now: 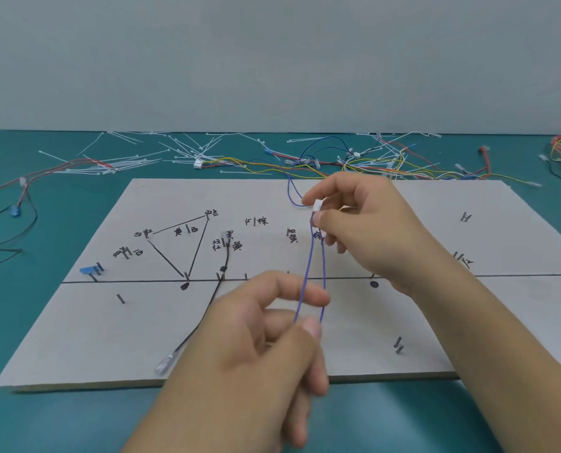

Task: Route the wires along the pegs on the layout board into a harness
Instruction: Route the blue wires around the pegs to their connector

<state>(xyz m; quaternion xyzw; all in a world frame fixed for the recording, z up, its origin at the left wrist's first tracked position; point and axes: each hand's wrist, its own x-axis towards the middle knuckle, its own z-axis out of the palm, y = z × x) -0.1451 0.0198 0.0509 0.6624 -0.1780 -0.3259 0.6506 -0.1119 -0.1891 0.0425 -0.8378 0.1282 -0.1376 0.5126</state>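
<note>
- Two hands work above the layout board (469,322) in the head view. The board is a grey sheet lying on a teal table (43,420).
- The right hand (370,230) pinches a small white connector (318,204) between thumb and forefinger, over the middle of the board.
- A pair of blue wires (307,276) hangs from that connector towards the viewer. The left hand (259,348) pinches the pair lower down, thumb against forefinger. The hands are apart, with the wires stretched between them.
- More blue wire loops from the connector back to the loose wires (370,165) heaped at the far edge of the table.
- Short dark pegs (120,299) stand along black lines drawn on the board.
- Handwritten Chinese colour words sit beside the pegs: 黄 and 白 on either side of one, 黑 above 红 and 黄 at another, and 棕 farther right. The other marks are too blurred to read.
- A black wire (207,308) curves from the 黑 peg down to a clear terminal near the front edge.
- A blue connector (88,270) sits at the pegs on the left.
- White cable ties (187,148) lie scattered behind the board.
</note>
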